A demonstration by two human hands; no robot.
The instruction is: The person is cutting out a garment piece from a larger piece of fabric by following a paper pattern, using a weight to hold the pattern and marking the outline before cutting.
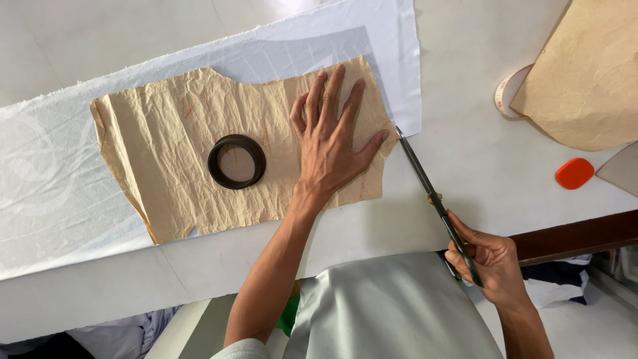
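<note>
1. Your left hand (pixel 330 143) is lying flat with its fingers spread apart, pressing down the right part of the crumpled tan paper pattern piece (pixel 173 153); it is gripping nothing, only pinning.
2. Your right hand (pixel 488 262) is closed around the handles of the long dark metal scissors (pixel 432 196), whose blades are reaching up and left so the tip is sitting just at the pattern's right edge, near your left little finger.
3. That pattern is lying on the thin white fabric sheet (pixel 60 173), which is spread across the white cutting table (pixel 465 146); the fabric's right edge is ending just above the scissor tip.
4. A dark round ring weight (pixel 236 161) is resting near the pattern's middle, just left of your left wrist.
5. Judging by the creases, the paper is light and stiff enough to slide, and the cloth looks soft, limp and slippery, so pinning close to the cutting edge seems the soundest hold.
6. Off to the right, a second large tan paper piece (pixel 588 80) is covering part of a rolled measuring tape (pixel 505 93), with an orange tailor's chalk (pixel 575 173) lying well apart below them.
</note>
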